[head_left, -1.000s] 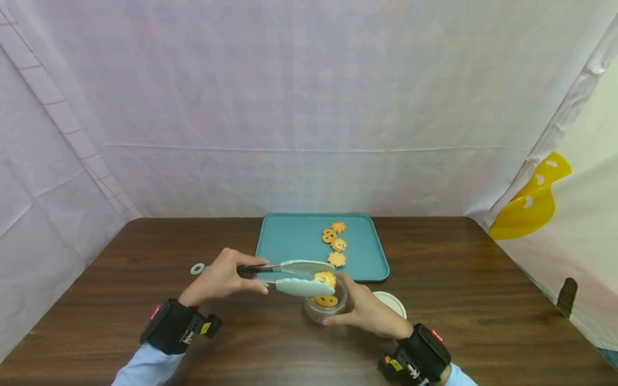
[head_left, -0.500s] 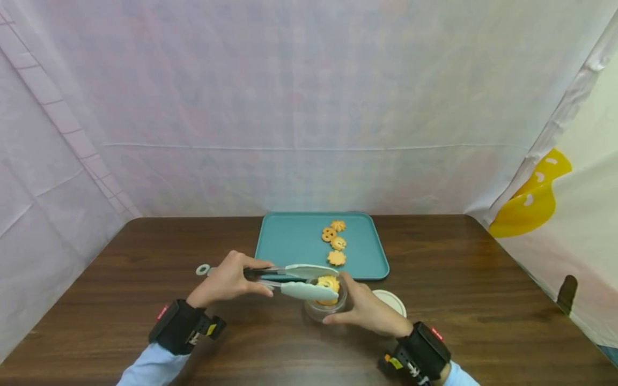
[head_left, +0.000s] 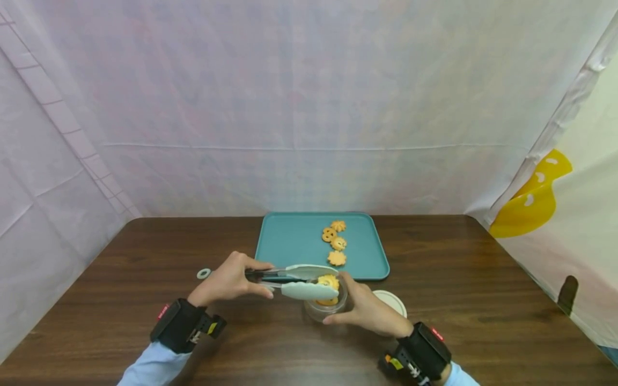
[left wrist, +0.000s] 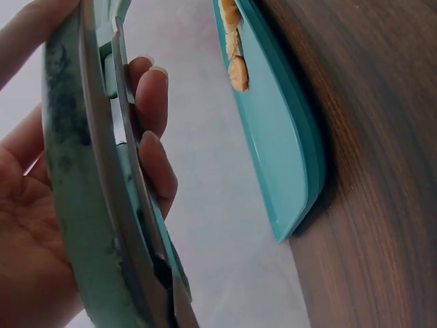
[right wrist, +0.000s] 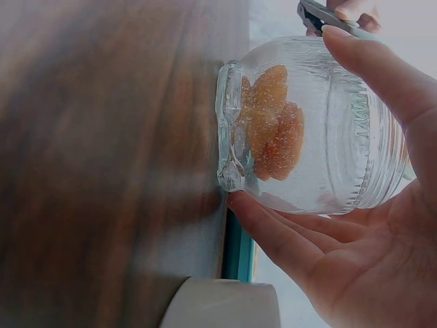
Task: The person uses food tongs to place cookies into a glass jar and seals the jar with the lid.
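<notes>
Nearest me, a black band (head_left: 176, 326) circles each wrist above pale blue sleeves (head_left: 152, 364). My right hand (head_left: 362, 310) is spread wide round an upright glass jar (head_left: 316, 312), thumb on the near side, fingers on the far side. Brown cookies (right wrist: 273, 130) lie in the jar's bottom. To its left, my left hand (head_left: 229, 277) grips pale green tongs (head_left: 309, 291), thumb and fingers on opposite arms; their ring end pokes out behind that hand. The tong tips lie over the jar's mouth, a yellow cookie (head_left: 328, 281) between them. Just beyond my right hand, partly hidden by it, is a round cream lid (head_left: 392, 302). Farther off, a teal tray (head_left: 289, 236) bears four cookies (head_left: 338, 244).
</notes>
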Tool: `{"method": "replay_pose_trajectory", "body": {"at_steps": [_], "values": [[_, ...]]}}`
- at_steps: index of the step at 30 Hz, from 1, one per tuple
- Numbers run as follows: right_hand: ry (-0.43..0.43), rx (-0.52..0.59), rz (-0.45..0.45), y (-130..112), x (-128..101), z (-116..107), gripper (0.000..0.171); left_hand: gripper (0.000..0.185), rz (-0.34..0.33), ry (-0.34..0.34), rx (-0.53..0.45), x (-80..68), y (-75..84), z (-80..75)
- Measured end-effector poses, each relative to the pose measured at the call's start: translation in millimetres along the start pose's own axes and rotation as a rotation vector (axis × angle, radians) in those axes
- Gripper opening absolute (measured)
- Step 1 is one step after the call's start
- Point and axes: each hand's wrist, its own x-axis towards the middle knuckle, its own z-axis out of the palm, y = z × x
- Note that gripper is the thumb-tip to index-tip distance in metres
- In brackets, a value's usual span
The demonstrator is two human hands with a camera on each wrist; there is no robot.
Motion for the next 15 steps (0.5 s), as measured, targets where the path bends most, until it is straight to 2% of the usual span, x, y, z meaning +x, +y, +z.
{"method": "replay_pose_trajectory", "body": {"at_steps": [15], "values": [[0.020, -0.020, -0.016, -0.3, 0.8, 0.2, 0.089, 0.057, -0.035, -0.029, -0.030, 2.1, -1.6, -2.0]]}}
